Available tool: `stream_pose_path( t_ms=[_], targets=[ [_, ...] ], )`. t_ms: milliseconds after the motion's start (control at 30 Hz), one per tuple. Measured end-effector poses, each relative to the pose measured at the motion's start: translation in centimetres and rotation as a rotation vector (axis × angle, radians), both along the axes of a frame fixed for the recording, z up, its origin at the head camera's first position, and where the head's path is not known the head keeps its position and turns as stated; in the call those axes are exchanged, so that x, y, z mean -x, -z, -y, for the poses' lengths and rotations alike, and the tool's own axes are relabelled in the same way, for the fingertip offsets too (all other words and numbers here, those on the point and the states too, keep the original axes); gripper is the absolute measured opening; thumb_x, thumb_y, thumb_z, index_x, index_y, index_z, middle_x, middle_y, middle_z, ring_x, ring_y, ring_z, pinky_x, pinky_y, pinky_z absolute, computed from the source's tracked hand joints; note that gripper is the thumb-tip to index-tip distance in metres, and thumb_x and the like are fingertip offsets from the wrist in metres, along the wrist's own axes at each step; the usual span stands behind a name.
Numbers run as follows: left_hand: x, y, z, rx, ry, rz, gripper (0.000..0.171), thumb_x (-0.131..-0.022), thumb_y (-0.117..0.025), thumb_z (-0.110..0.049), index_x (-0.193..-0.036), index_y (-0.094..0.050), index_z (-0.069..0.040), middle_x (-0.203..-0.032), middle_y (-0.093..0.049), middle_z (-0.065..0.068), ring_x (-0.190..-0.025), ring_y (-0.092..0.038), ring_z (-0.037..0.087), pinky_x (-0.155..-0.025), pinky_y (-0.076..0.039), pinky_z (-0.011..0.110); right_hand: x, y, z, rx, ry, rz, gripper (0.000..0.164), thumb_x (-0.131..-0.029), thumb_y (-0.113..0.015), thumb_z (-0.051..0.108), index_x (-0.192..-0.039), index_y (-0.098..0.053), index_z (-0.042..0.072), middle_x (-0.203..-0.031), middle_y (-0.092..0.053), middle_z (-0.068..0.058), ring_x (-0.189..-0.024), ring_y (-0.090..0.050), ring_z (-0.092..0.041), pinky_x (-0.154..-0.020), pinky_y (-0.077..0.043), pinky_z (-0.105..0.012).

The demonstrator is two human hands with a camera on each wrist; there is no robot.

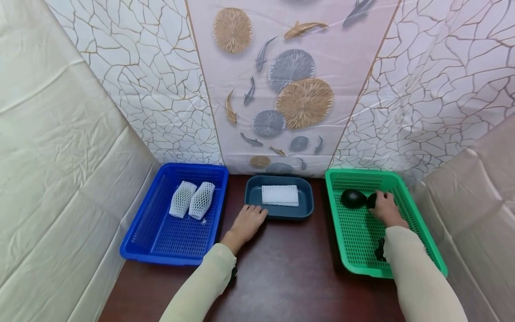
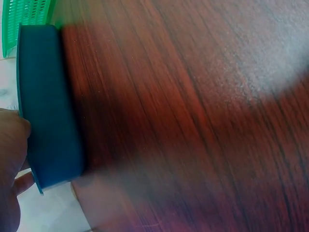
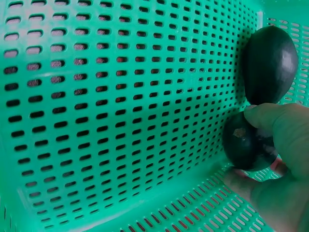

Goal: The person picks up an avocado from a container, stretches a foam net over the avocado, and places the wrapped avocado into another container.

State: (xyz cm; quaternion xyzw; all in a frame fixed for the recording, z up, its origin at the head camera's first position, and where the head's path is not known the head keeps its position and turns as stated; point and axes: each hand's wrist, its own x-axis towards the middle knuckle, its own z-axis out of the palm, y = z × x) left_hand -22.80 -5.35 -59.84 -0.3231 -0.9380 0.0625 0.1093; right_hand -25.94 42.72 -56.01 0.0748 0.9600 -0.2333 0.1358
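Note:
My right hand [image 1: 387,209] reaches into the green basket [image 1: 349,261] and grips a dark, glossy avocado [image 3: 244,142], thumb on one side and fingers on the other. A second dark avocado [image 3: 270,65] lies right beside it, at the basket's far left in the head view [image 1: 354,198]. My left hand [image 1: 246,222] holds the rim of a dark blue-green dish [image 1: 281,214] at its near left corner. In the left wrist view only part of that hand shows, against the dish's outer wall [image 2: 50,106]. A flat white foam net sleeve [image 1: 280,195] lies in the dish.
On the left stands a blue basket [image 1: 161,258] with two bulging white foam nets [image 1: 183,199]; their contents are hard to make out. The baskets and dish stand on a dark wooden table [image 1: 287,268]. A patterned cloth [image 1: 281,143] hangs behind, with pale cloth walls on both sides.

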Motion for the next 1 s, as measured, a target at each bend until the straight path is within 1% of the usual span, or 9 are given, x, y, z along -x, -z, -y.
stream_pose_path(
  t_ms=[133,367,533,667,767,833,1000],
  targets=[
    [-0.02,-0.02,0.02,0.001,0.000,-0.002,0.022,-0.103,-0.061,-0.011,-0.124,-0.064,-0.018,-0.113,-0.070,0.003,-0.104,-0.067,0.021,-0.093,-0.054,0.039,0.06,0.02,-0.10,0.039,0.055,0.042,0.085,-0.102,-0.054,0.015,-0.160,0.003,-0.009,-0.152,0.008,-0.050,-0.129,-0.026,-0.073,-0.093,-0.038,-0.076],
    [-0.02,-0.10,0.05,0.000,0.001,0.015,0.024,-0.103,-0.061,-0.011,-0.126,-0.065,-0.018,-0.115,-0.071,0.003,-0.106,-0.067,0.021,-0.094,-0.054,0.039,0.12,0.13,-0.18,0.039,0.089,0.081,0.090,-0.099,-0.054,0.017,-0.157,0.009,-0.012,-0.151,0.004,-0.053,-0.132,-0.020,-0.072,-0.098,-0.035,-0.077],
    [0.12,-0.06,0.07,0.003,0.005,0.023,0.025,-0.104,-0.061,-0.011,-0.128,-0.065,-0.018,-0.116,-0.071,0.003,-0.106,-0.067,0.021,-0.094,-0.054,0.039,-0.21,-0.36,0.15,0.041,0.090,0.104,0.089,-0.099,-0.052,0.016,-0.158,0.009,-0.012,-0.151,0.006,-0.054,-0.133,-0.018,-0.073,-0.099,-0.034,-0.078],
    [0.20,-0.16,0.13,0.002,0.005,0.029,0.025,-0.103,-0.061,-0.011,-0.127,-0.065,-0.018,-0.116,-0.071,0.003,-0.106,-0.067,0.021,-0.093,-0.054,0.039,-0.23,-0.33,0.29,0.054,0.099,0.092,0.087,-0.098,-0.054,0.016,-0.157,0.003,-0.012,-0.149,0.001,-0.055,-0.132,-0.021,-0.072,-0.098,-0.036,-0.077],
    [0.24,-0.22,0.12,0.000,0.008,0.032,0.025,-0.103,-0.062,-0.011,-0.127,-0.066,-0.018,-0.117,-0.072,0.003,-0.106,-0.067,0.021,-0.093,-0.054,0.039,-0.12,0.01,0.27,0.054,0.105,0.073,0.084,-0.098,-0.056,0.017,-0.155,-0.002,-0.014,-0.147,-0.006,-0.056,-0.130,-0.024,-0.071,-0.099,-0.037,-0.076],
    [0.26,-0.12,0.08,0.003,0.009,0.031,0.026,-0.103,-0.062,-0.011,-0.127,-0.066,-0.018,-0.117,-0.072,0.003,-0.106,-0.067,0.021,-0.092,-0.054,0.039,0.05,0.27,0.18,0.048,0.106,0.069,0.085,-0.098,-0.057,0.018,-0.153,-0.002,-0.015,-0.146,-0.008,-0.057,-0.130,-0.024,-0.071,-0.100,-0.036,-0.075],
    [0.25,0.12,0.01,0.007,0.009,0.021,0.026,-0.103,-0.062,-0.011,-0.127,-0.066,-0.018,-0.116,-0.072,0.003,-0.106,-0.067,0.020,-0.092,-0.054,0.038,0.12,0.51,-0.03,0.019,0.097,0.086,0.092,-0.098,-0.059,0.019,-0.150,0.004,-0.024,-0.147,-0.005,-0.058,-0.135,-0.017,-0.071,-0.108,-0.032,-0.074]
  ],
)
